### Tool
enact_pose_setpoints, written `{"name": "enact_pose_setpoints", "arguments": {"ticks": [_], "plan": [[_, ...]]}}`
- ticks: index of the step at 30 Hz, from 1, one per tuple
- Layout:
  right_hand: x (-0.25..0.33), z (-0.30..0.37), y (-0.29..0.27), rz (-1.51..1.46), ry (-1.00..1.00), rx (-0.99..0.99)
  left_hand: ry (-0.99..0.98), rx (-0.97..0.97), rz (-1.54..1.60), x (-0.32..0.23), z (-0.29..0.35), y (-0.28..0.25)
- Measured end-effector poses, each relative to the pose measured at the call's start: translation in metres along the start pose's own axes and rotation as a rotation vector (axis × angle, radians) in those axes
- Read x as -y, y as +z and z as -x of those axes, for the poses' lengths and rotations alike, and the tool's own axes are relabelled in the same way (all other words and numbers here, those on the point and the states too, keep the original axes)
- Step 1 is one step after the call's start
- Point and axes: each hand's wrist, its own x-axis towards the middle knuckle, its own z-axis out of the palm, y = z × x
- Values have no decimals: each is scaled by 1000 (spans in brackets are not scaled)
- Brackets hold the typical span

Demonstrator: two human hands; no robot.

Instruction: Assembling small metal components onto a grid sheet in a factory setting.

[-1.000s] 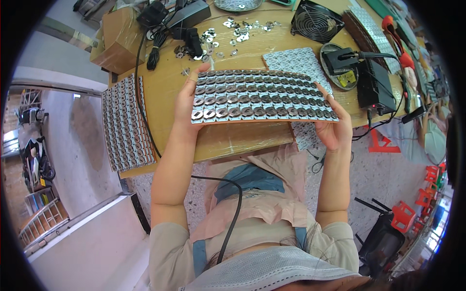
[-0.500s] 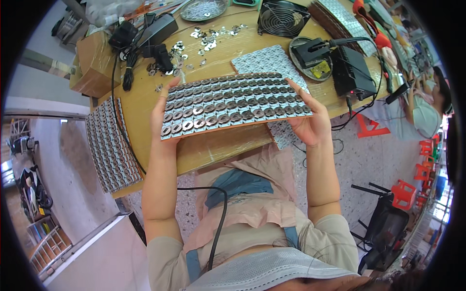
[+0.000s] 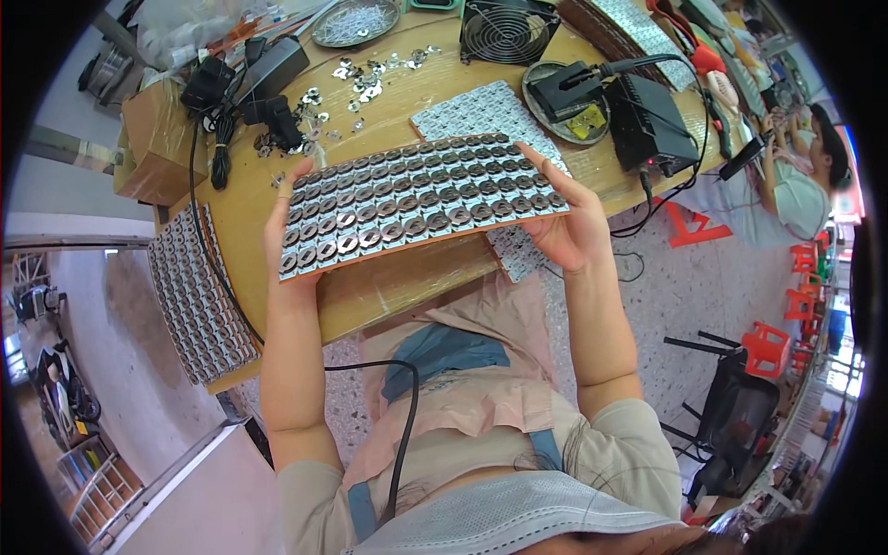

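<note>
My left hand and my right hand hold a rectangular panel by its two short ends, lifted over the front of the table. Rows of dark, round metal pieces cover its silvery top face, and its edge is orange-brown. The panel tilts slightly, its left end lower in the picture. Its underside is hidden, and so are some fingertips beneath it. Partly behind it lies a similar panel with a pale, patterned face. At the table's left edge sits a stack of panels bearing the same round pieces.
Loose metal pieces lie scattered on the wooden table. Behind them stand a dish of small white parts and a black fan. Right are a round tray and a black power box. A black cable crosses the left side.
The whole view has shifted, so the table and its things appear farther left. Both hands keep their hold on the panel, which looks much the same.
</note>
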Motion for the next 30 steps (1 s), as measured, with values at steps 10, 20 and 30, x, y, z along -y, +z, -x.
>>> {"name": "enact_pose_setpoints", "arguments": {"ticks": [10, 20, 30], "plan": [[0, -1, -1, -12, 21, -7, 7, -15, -25, 1, -2, -3], [-1, -4, -8, -55, 55, 79, -14, -12, 50, 0, -1, -7], [1, -1, 0, -105, 85, 46, -25, -88, 50, -1, -2, -3]]}}
